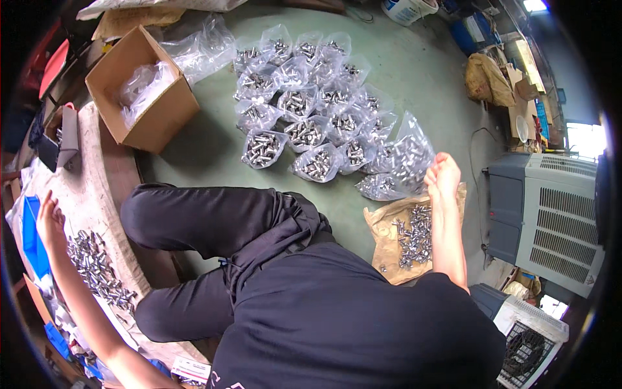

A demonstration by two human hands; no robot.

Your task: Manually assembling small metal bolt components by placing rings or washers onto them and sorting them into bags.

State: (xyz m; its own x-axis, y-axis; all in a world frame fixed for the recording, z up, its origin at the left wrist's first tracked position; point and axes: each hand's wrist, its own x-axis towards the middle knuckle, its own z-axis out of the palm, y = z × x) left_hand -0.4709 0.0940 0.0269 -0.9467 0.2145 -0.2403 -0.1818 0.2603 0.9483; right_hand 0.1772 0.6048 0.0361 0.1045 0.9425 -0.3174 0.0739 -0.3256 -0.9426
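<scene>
Right hand (444,176) out to the right, at the right edge of a clear plastic bag (409,155) of small shiny metal fittings. Fingers curled in, look closed against the film; can't tell if they really pinch it or just rest there. Bag is on the green floor (214,136), near right end of the filled bags (298,104), just beyond a flattened brown paper sack (382,243) with loose metal pieces (418,236) on it.

Left hand (52,222) far off to the left, over the cloth-covered bench (123,240), fingers loosely spread, nothing visible in it. Nearest: blue bin (31,227) and a heap of metal fittings (97,269). Open cardboard box (165,123) with clear plastic inside, far left.

Handling, my judgement: the bag looks thin and heavy with contents, so a bunched fold of film should hold better than a single edge, which could stretch or tear. Keep its mouth up so nothing spills. With one hand on it, small slow shifts are safer; the left hand could support the base. Keep the forearm clear of the loose pieces on the sack, and don't press into neighbouring bags.
</scene>
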